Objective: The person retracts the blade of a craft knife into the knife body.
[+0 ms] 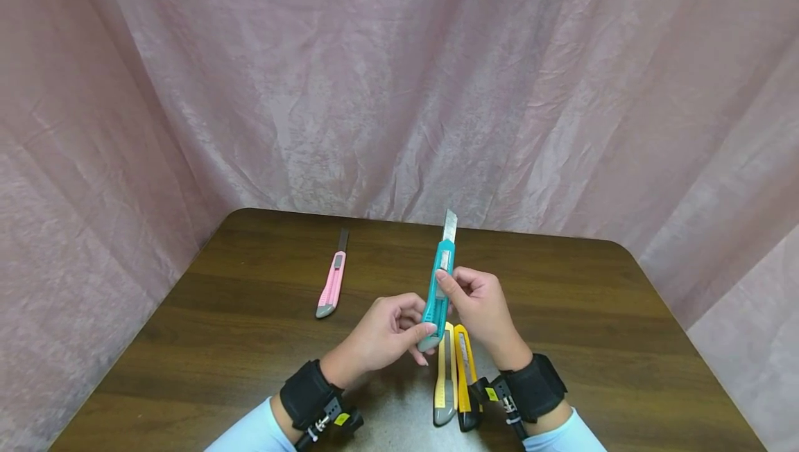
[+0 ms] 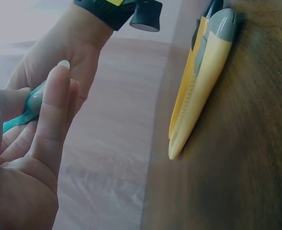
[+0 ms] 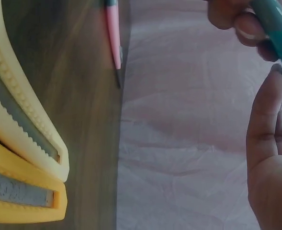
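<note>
A teal utility knife [image 1: 439,285] with a grey end cap is held up over the table, its blade [image 1: 449,225] extended and pointing away. My left hand [image 1: 390,331] pinches its grey-capped end, thumb on top and fingers beneath. Higher up the body, my right hand [image 1: 483,303] grips it with the thumb on the slider side. In the left wrist view the grey cap [image 2: 36,98] shows between thumb and fingers. Below the hands lie a pale yellow utility knife [image 1: 446,376] with a grey end and a deeper yellow one [image 1: 465,369] with a black end, side by side.
A pink utility knife [image 1: 333,282] with its dark blade out lies on the left part of the brown wooden table [image 1: 250,285]. Pink curtain cloth [image 1: 374,91] hangs behind the table's far edge. Each wrist wears a black strap [image 1: 310,396] with a small camera.
</note>
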The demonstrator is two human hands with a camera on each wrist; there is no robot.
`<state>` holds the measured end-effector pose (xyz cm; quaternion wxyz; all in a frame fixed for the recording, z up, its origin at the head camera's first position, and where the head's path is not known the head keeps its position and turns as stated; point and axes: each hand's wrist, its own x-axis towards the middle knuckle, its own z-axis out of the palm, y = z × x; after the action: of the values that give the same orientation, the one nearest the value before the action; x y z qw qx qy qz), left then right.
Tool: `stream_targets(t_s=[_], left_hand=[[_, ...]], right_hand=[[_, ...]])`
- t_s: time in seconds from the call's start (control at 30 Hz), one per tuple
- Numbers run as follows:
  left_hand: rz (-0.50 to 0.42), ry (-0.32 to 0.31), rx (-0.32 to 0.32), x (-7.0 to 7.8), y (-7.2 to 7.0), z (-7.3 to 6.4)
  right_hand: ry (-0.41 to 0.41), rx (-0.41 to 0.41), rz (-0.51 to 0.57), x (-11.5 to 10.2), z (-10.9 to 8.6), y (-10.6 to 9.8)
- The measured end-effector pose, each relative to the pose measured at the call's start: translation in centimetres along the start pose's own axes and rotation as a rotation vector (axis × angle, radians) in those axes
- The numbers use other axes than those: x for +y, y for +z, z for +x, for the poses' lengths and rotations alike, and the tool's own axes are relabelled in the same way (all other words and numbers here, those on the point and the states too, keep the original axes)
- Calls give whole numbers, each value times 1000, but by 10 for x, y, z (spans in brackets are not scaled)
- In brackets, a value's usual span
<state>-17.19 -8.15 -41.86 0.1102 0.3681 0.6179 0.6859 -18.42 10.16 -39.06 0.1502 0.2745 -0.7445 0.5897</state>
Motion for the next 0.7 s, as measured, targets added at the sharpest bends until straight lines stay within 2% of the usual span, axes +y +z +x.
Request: stream_targets(t_s=[0.3,0.53,0.7], left_hand=[[0,-13,3,-1,0,0],[3,-8,3,-3,-2,0],[-2,-13,-8,-3,-2,0]], right_hand=[[-20,-12,0,-2,-1,0],[22,-39,0,-1,0,-1],[8,-61,12,1,0,-2]])
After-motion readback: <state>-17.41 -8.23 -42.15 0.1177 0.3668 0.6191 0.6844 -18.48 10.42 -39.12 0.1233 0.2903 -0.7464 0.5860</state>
